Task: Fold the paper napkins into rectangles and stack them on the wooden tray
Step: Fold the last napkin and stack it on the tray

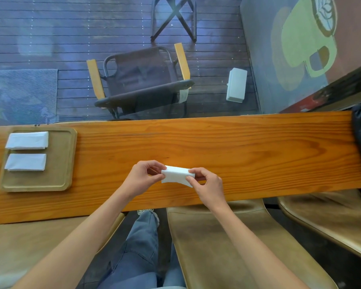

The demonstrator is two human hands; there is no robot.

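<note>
Head view: I see my left hand (143,178) and right hand (208,187) meeting over the long wooden counter (238,153), each pinching one end of a white paper napkin (178,176) between thumb and fingers. The napkin is partly folded and lifted off the wood (its lower edge sags between the two grips). Far out to the left of my left hand sits the wooden tray (63,157), with two folded napkins lying side by side on it, the farther one (27,140) and the nearer one (25,162), apart from each other rather than stacked.
</note>
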